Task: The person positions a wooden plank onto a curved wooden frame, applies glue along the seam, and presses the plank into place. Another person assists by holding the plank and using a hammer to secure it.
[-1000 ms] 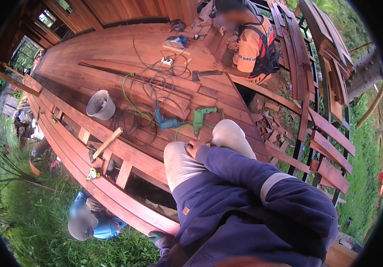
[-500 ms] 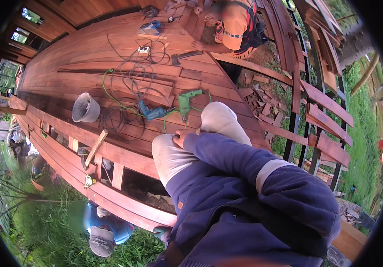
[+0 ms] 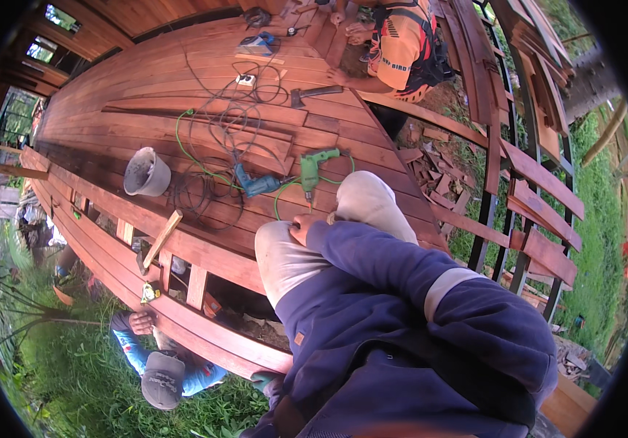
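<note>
My right hand [image 3: 301,229] is bare and rests at my left knee [image 3: 276,244], fingers curled in; whatever they may hold is hidden. Just beyond it lies a green drill [image 3: 312,174], its bit pointing toward my knees. Beside that, on the left, is a blue drill [image 3: 257,182] on the reddish wooden deck [image 3: 204,62]. Low in the picture, my left hand [image 3: 263,379] shows only as a bit of dark greenish glove against the outer plank [image 3: 244,352]. My body hides most of it, fingers included.
Tangled cords [image 3: 230,128], a grey bucket [image 3: 147,174] and a hatchet [image 3: 315,95] lie on the deck. A gap [image 3: 237,296] opens beside the outer planks, near a yellow tape measure [image 3: 150,293]. One co-worker [image 3: 401,55] is at the far edge, another [image 3: 164,376] below left.
The view has shifted slightly, moving the deck rightward in the picture. The co-worker below left now has a hand up at the outer plank. My own hands stay where they were.
</note>
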The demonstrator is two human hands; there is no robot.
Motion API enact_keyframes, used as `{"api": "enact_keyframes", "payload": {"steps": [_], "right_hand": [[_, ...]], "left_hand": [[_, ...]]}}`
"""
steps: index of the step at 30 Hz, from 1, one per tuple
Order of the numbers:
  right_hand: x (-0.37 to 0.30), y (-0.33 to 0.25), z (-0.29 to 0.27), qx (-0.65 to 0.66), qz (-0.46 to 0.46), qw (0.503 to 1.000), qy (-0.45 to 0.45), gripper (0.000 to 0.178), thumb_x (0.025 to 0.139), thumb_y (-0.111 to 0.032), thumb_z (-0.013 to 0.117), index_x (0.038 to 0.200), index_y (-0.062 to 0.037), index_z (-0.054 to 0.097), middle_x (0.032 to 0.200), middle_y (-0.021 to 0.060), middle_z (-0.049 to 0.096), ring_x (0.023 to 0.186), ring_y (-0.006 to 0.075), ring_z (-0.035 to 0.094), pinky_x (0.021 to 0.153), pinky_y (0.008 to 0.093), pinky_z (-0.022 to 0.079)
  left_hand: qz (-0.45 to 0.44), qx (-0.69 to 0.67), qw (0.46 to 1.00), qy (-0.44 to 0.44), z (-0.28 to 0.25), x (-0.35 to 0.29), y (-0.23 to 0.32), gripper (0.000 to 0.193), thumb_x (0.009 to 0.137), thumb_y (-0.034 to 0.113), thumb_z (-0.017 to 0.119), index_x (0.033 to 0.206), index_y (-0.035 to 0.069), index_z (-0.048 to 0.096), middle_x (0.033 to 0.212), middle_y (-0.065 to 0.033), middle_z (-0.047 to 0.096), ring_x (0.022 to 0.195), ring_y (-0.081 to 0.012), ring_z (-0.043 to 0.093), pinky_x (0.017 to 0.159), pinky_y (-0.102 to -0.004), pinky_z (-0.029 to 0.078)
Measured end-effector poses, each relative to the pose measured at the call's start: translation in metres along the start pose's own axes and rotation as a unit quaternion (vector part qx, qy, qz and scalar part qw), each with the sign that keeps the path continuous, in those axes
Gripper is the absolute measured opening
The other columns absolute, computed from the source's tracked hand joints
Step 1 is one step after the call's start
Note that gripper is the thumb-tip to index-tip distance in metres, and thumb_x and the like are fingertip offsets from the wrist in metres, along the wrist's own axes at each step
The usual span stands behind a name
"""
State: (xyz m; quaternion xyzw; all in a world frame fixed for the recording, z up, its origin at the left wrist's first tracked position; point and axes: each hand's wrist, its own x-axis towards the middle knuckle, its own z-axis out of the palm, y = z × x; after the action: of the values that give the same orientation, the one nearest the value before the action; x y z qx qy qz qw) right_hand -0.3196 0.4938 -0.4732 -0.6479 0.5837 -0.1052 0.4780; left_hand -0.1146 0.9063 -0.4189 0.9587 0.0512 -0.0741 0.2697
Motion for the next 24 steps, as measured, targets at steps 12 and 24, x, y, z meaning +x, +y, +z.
{"api": "enact_keyframes", "payload": {"steps": [12, 24], "right_hand": [[-0.0039, -0.0022, -0.0053, 0.004, -0.010, 1.000, 0.004, 0.037, 0.093, -0.037, 0.060, 0.111, -0.0054, 0.070, 0.113, 0.0229, 0.070, 0.107, 0.0413, 0.066, 0.095, 0.0498, 0.051], [-0.0020, 0.0040, -0.0028, -0.013, -0.019, 1.000, 0.008, 0.039, 0.094, -0.039, 0.059, 0.111, -0.0056, 0.070, 0.116, 0.0217, 0.070, 0.109, 0.0404, 0.065, 0.096, 0.0491, 0.050]], "left_hand": [[-0.006, 0.008, 1.000, 0.007, -0.0012, 0.0015, -0.0036, 0.069, 0.105, 0.053, 0.038, 0.142, -0.004, 0.047, 0.130, -0.0300, 0.059, 0.112, -0.0428, 0.062, 0.095, -0.0499, 0.052], [0.000, 0.021, 1.000, 0.015, -0.0009, 0.0034, -0.0072, 0.068, 0.105, 0.052, 0.036, 0.143, -0.004, 0.046, 0.133, -0.0298, 0.058, 0.115, -0.0444, 0.061, 0.097, -0.0503, 0.051]]}}
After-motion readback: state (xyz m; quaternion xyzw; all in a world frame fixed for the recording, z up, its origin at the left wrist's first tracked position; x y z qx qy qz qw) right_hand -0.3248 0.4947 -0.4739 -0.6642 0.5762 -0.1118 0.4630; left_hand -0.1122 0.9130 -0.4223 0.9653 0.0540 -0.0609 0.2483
